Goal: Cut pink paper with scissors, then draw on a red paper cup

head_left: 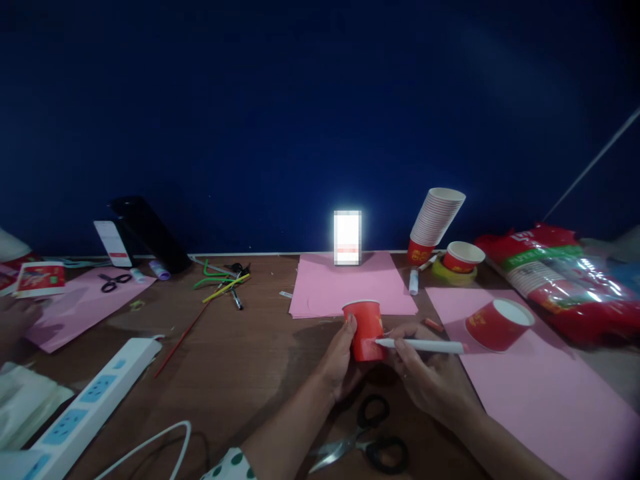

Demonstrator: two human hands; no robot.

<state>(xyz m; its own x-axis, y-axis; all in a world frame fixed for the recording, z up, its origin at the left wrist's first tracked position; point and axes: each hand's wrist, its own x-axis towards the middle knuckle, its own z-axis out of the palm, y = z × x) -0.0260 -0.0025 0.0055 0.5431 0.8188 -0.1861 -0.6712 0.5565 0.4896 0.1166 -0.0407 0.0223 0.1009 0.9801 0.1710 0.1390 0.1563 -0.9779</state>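
- Just below the middle of the frame, the cup (367, 325) sits in the left hand (340, 363), thumb pressed along its left side, fingers mostly hidden.
- The right hand (430, 381), right of it, pinches the pen (433, 346), tip at the cup's lower wall; whether its fingers also brace the cup cannot be told.
- Probably the cup is light, thin paper, smooth and easily dented.
- Likely best hold: lightly near the stiffer rim or base, sparing the mid-wall.
- Scissors (383, 455) lie at bottom centre.
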